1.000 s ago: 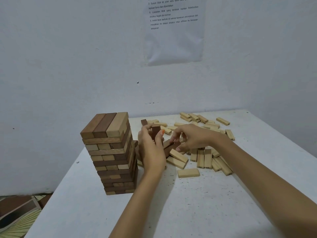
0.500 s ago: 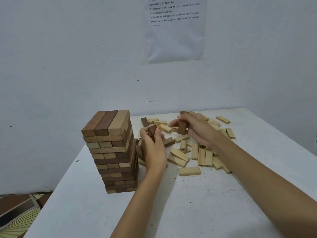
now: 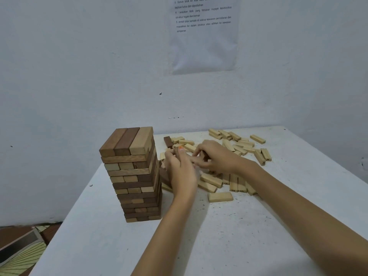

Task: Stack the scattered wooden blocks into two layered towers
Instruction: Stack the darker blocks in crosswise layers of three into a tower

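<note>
A tall tower (image 3: 133, 172) of mixed dark and pale wooden blocks stands on the white table (image 3: 229, 236), left of centre. Just right of it, my left hand (image 3: 181, 172) grips dark brown blocks upright, and only a sliver of them shows above the fingers. My right hand (image 3: 217, 156) meets it from the right, its fingertips pinching a dark block that is mostly hidden between the two hands. Several pale blocks (image 3: 235, 144) lie scattered behind and under the hands. One dark block (image 3: 168, 141) lies loose near the tower's top.
A single pale block (image 3: 220, 196) lies apart, nearer to me. The wall stands right behind the table, with a printed sheet (image 3: 203, 32) on it. The table's left edge drops to a patterned floor (image 3: 22, 253).
My right hand picked a dark block from the pile, lifted it, then brought it left and down to my left hand. The left hand stayed beside the tower with its blocks.
</note>
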A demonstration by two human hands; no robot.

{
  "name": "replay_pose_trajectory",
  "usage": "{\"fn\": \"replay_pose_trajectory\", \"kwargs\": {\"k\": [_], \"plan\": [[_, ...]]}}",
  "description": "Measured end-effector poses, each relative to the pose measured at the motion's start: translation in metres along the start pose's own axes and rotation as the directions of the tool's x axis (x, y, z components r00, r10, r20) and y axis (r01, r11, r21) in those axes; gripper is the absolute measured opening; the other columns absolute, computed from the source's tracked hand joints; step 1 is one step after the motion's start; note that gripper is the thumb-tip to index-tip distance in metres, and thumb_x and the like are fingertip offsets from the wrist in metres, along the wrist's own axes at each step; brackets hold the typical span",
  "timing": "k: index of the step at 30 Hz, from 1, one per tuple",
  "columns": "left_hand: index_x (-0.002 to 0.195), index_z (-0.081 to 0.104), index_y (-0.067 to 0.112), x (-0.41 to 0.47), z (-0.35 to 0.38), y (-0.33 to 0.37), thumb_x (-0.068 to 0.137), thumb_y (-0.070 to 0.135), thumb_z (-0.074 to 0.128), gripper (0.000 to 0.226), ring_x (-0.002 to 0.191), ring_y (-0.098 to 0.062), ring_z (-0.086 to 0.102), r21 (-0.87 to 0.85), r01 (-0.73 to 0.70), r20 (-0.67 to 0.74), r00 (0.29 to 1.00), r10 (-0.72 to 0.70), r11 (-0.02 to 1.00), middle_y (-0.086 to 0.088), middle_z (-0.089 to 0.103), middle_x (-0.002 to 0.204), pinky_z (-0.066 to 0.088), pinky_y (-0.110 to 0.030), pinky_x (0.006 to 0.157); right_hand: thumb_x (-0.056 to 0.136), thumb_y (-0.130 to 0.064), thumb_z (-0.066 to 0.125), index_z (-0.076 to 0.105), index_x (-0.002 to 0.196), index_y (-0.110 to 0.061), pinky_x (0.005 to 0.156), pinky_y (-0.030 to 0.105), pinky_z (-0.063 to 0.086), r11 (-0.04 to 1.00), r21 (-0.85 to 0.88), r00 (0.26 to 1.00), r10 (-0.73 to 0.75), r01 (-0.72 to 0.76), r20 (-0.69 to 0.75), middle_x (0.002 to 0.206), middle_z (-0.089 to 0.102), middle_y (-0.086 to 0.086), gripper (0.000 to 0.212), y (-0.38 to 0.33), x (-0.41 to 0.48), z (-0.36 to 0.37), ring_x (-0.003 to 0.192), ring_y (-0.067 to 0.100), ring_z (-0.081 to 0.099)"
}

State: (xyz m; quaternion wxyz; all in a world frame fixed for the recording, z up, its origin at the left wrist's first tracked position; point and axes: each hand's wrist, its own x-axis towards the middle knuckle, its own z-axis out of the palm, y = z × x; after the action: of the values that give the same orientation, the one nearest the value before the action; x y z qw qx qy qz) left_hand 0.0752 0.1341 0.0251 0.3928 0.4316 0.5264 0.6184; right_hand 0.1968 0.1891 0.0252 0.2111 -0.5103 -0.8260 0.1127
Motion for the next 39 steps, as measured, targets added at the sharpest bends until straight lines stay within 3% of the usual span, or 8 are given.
{"fn": "replay_pose_trajectory", "kwargs": {"k": [4,11,15,19,23,30,34,39], "plan": [[0.093,0.051,0.021,-0.014,0.005,0.010,0.100,0.032,0.043,0.016,0.081,-0.015,0.057,0.053,-0.040,0.076,0.996,0.036,0.998,-0.004,0.059,0.096,0.047,-0.037,0.074,0.093,-0.013,0.059,0.051,0.108,-0.010,0.053,0.014,0.042,0.979,0.175,0.988,0.119,-0.101,-0.096,0.081,0.061,-0.002,0.018,-0.014,-0.020,-0.021,0.062,0.000,0.056],[0.104,0.054,0.017,-0.052,-0.009,0.016,0.098,0.024,0.050,0.009,0.060,0.008,0.053,0.019,-0.080,0.208,0.975,0.074,0.997,0.005,0.055,0.078,0.042,-0.010,0.058,0.088,-0.021,0.069,0.050,0.119,-0.022,0.057,0.007,0.038,0.910,0.373,0.934,0.278,-0.180,-0.227,0.074,0.050,-0.010,0.036,-0.044,-0.082,-0.034,0.061,-0.006,0.050],[0.106,0.057,0.020,-0.069,-0.030,0.005,0.096,0.023,0.055,0.011,0.077,-0.012,0.055,0.092,-0.016,0.285,0.959,-0.011,0.996,0.001,0.054,0.081,0.045,-0.024,0.068,0.090,-0.020,0.067,0.060,0.121,-0.026,0.051,0.009,0.034,0.839,0.511,0.928,0.320,-0.185,-0.191,0.065,0.043,-0.013,0.032,-0.059,-0.120,-0.023,0.054,-0.002,0.045],[0.114,0.053,0.021,-0.084,-0.051,-0.005,0.096,0.018,0.052,0.018,0.078,-0.006,0.051,0.221,0.098,0.372,0.911,-0.177,0.970,0.005,0.052,0.087,0.039,-0.017,0.060,0.095,-0.017,0.059,0.059,0.122,-0.027,0.049,0.009,0.033,0.781,0.575,0.915,0.383,-0.245,-0.130,0.071,0.045,-0.003,0.029,-0.071,-0.146,-0.004,0.057,0.003,0.041],[0.116,0.054,0.022,-0.096,-0.067,-0.014,0.095,0.015,0.053,0.022,0.079,-0.003,0.053,0.256,0.046,0.427,0.891,-0.155,0.966,0.004,0.055,0.091,0.038,-0.006,0.051,0.093,-0.023,0.063,0.053,0.119,-0.019,0.047,0.006,0.035,0.697,0.618,0.863,0.501,-0.362,-0.060,0.082,0.056,-0.001,0.028,-0.079,-0.161,0.014,0.066,0.006,0.051],[0.110,0.061,0.018,-0.104,-0.074,-0.025,0.088,0.015,0.063,0.022,0.092,-0.017,0.059,0.260,-0.127,0.402,0.916,0.013,0.957,-0.004,0.062,0.101,0.050,-0.030,0.083,0.083,-0.023,0.076,0.059,0.109,-0.013,0.041,0.009,0.033,0.671,0.615,0.831,0.554,-0.415,-0.044,0.074,0.056,-0.001,0.032,-0.086,-0.165,0.020,0.045,-0.004,0.049],[0.117,0.062,0.017,-0.103,-0.077,-0.027,0.088,0.021,0.065,0.029,0.108,-0.021,0.052,0.422,-0.303,0.409,0.905,0.119,0.854,-0.001,0.050,0.109,0.045,-0.038,0.095,0.082,-0.029,0.077,0.053,0.116,-0.022,0.056,0.015,0.036,0.715,0.533,0.814,0.576,-0.454,-0.080,0.092,0.059,-0.002,0.043,-0.088,-0.168,0.022,0.074,0.005,0.054],[0.124,0.056,0.014,-0.107,-0.077,-0.024,0.097,0.015,0.048,0.028,0.111,-0.016,0.051,0.379,-0.268,0.385,0.916,0.112,0.886,-0.001,0.049,0.120,0.041,-0.030,0.099,0.087,-0.006,0.049,0.036,0.103,-0.017,0.043,0.021,0.031,0.372,0.816,0.721,0.689,-0.441,0.075,0.081,0.049,0.007,0.024,-0.092,-0.172,0.016,0.057,0.014,0.044]]}}
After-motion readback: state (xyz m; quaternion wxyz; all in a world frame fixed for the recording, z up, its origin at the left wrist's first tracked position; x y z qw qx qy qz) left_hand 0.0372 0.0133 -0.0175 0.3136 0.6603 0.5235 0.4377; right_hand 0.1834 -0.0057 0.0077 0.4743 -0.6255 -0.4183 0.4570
